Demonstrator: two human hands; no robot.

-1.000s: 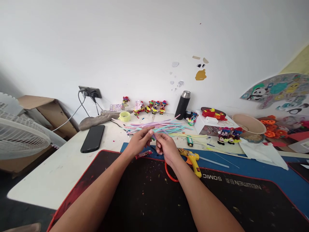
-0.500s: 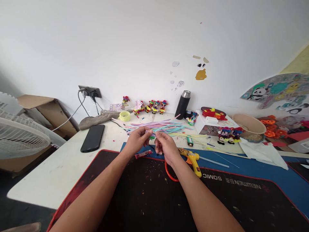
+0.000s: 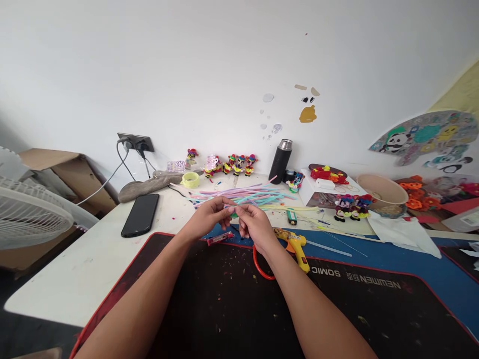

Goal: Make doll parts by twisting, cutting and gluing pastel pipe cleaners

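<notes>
My left hand (image 3: 209, 218) and my right hand (image 3: 259, 228) meet over the back edge of the black mat, fingertips pinched together. Between them is a small green and purple pipe-cleaner piece (image 3: 234, 215), mostly hidden by the fingers. Just behind lies a loose pile of pastel pipe cleaners (image 3: 254, 193). A pink-red tube-like packet (image 3: 220, 239) rests below my left hand. Scissors with a red handle (image 3: 261, 269) lie partly under my right wrist, beside a yellow glue gun (image 3: 298, 247) with a clear glue stick in it.
A phone (image 3: 140, 215) lies left, near a white fan (image 3: 33, 209). Along the wall stand several small fuzzy figures (image 3: 239, 164) and a black thermos (image 3: 280, 162). A white box (image 3: 310, 192), a bowl (image 3: 381, 189) and tissue (image 3: 406, 232) sit at right. The mat (image 3: 224, 304) carries scraps.
The whole view has shifted slightly, so things appear a little further left. Both hands stay together, pinching the piece, with the fingertips slightly closer.
</notes>
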